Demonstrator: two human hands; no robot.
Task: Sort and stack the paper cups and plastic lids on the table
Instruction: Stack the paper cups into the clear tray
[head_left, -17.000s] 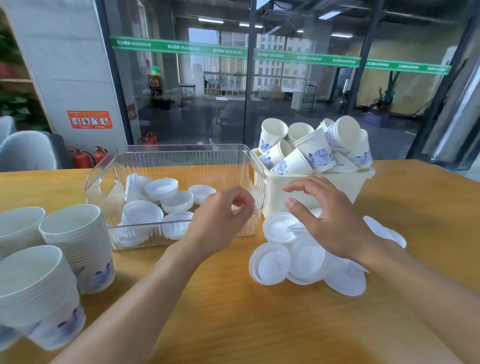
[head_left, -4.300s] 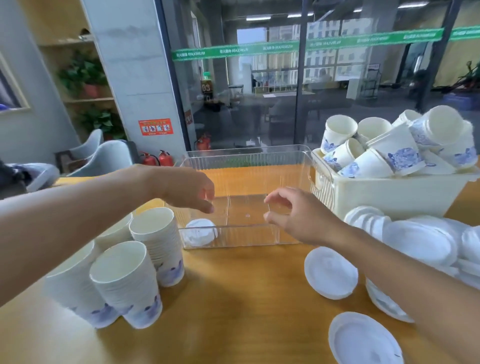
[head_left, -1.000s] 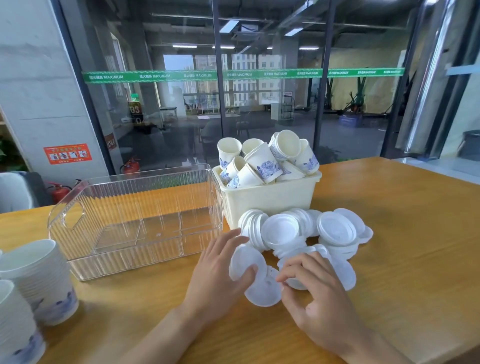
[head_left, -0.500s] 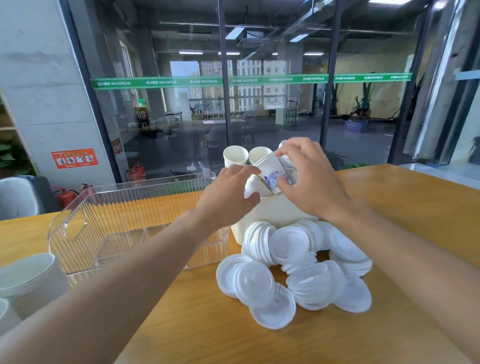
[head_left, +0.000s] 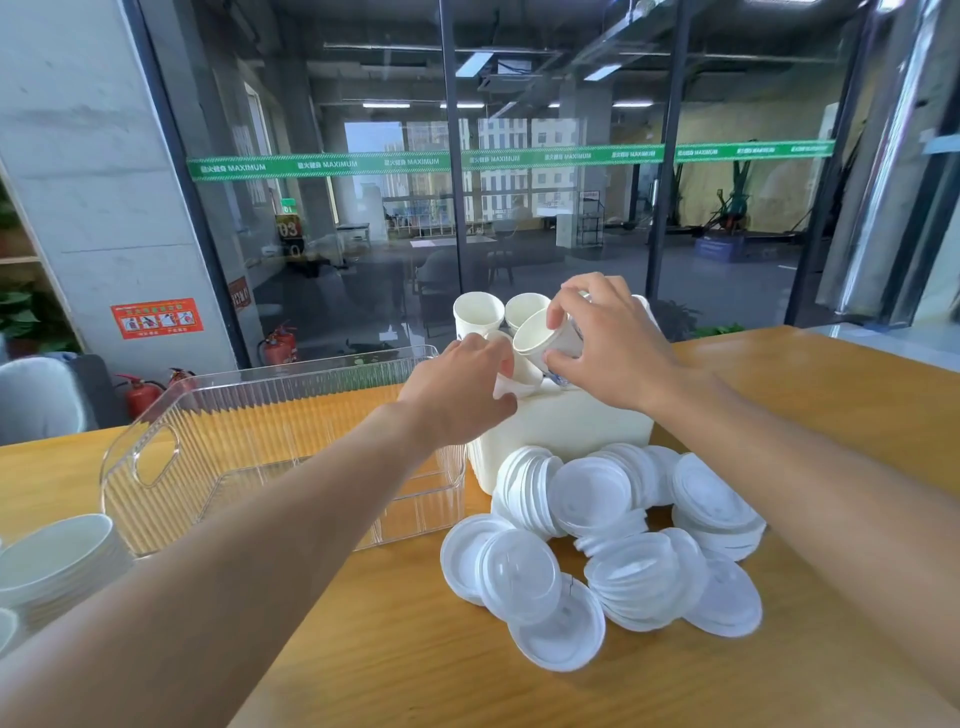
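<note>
Tilting sideways in the right hand (head_left: 613, 343), white blue-patterned paper cup (head_left: 545, 340).

Glossy plastic lids (head_left: 592, 493), ribbed clear plastic bin (head_left: 270, 436), smooth wooden table (head_left: 831, 395)

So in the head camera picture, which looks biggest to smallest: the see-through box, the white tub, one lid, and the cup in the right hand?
1. See-through box
2. White tub
3. and 4. One lid and the cup: the lid looks wider, but it is nearer the camera, so unsure.
</note>
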